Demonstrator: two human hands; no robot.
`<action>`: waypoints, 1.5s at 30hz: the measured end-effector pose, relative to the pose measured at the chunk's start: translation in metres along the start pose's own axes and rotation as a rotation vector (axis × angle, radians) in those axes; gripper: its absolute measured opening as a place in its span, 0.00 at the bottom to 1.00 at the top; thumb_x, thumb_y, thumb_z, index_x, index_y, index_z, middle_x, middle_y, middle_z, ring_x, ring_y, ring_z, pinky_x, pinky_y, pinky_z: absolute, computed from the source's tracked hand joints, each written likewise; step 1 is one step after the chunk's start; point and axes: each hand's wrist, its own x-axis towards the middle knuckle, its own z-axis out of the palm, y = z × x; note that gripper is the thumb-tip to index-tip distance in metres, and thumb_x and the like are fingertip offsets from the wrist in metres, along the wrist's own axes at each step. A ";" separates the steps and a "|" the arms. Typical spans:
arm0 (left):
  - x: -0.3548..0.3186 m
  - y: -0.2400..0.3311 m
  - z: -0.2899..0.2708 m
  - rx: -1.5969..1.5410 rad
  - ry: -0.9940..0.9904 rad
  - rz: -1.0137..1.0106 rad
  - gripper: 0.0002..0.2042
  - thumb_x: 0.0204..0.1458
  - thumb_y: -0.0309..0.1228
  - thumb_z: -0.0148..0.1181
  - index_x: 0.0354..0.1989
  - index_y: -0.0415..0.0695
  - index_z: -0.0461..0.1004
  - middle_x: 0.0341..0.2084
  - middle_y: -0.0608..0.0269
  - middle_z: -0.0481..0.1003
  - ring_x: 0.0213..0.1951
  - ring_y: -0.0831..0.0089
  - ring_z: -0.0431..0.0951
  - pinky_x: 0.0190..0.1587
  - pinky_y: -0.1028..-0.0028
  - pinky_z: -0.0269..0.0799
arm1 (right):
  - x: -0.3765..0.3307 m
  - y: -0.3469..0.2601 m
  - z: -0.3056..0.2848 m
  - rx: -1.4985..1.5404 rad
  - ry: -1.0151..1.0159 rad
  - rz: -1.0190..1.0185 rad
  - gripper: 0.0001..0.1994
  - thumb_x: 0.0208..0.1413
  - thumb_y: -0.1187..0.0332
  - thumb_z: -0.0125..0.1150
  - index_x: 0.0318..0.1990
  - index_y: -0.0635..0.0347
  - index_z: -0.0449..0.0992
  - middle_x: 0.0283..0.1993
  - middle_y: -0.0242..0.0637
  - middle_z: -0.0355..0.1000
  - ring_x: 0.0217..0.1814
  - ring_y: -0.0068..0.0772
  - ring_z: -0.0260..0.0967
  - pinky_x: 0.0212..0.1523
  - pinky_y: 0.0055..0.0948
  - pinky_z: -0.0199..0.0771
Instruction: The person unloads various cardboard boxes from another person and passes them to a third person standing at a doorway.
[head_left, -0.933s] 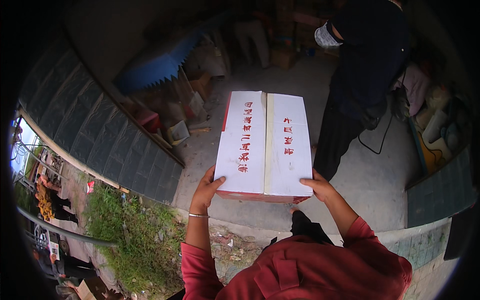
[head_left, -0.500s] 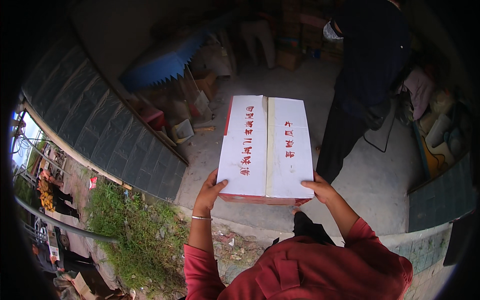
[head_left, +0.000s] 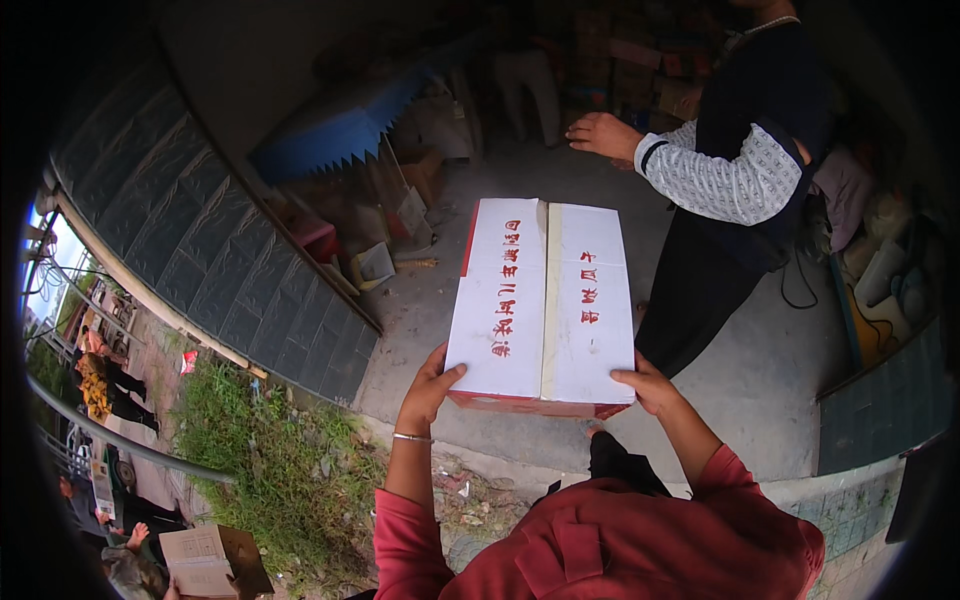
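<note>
The box (head_left: 495,300) was held up btwn both hands, in front of the red shirt (head_left: 610,545). L hand (head_left: 425,388) had its near L corner, R hand (head_left: 655,388) the near R, thumbs on top; other fingers mostly hidden. Prob. stiff, dry cardboard w/ fair grip; wt. & contents I couldn't tell. Best hold, imo: low on both sides, fingers under base, off the tape (head_left: 551,300).

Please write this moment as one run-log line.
left hand: grips white box, near left corner | right hand: grips near right corner | box top: closed, taped | co-worker: standing beyond box, to the right
</note>
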 end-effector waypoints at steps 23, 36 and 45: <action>0.023 -0.004 0.013 -0.027 0.217 0.213 0.30 0.49 0.30 0.53 0.60 0.39 0.48 0.58 0.50 0.54 0.61 0.64 0.50 0.58 0.72 0.50 | 0.065 0.000 0.008 0.070 0.177 -0.109 0.32 0.55 0.50 0.44 0.62 0.58 0.47 0.65 0.46 0.43 0.66 0.41 0.40 0.58 0.46 0.45; -0.410 0.078 -0.035 0.859 1.630 -0.013 0.21 0.49 0.26 0.52 0.52 0.33 0.61 0.49 0.44 0.65 0.52 0.59 0.65 0.53 0.69 0.58 | -0.049 0.077 0.315 -0.601 -1.176 0.108 0.41 0.47 0.56 0.57 0.62 0.66 0.41 0.64 0.52 0.41 0.67 0.44 0.38 0.61 0.38 0.43; -0.513 -0.012 -0.072 0.006 1.229 -0.379 0.25 0.50 0.46 0.52 0.45 0.33 0.67 0.38 0.59 0.72 0.40 0.75 0.70 0.44 0.76 0.64 | -0.067 0.125 0.393 -0.541 -1.167 0.056 0.47 0.43 0.58 0.60 0.59 0.78 0.34 0.61 0.58 0.47 0.64 0.40 0.45 0.60 0.29 0.46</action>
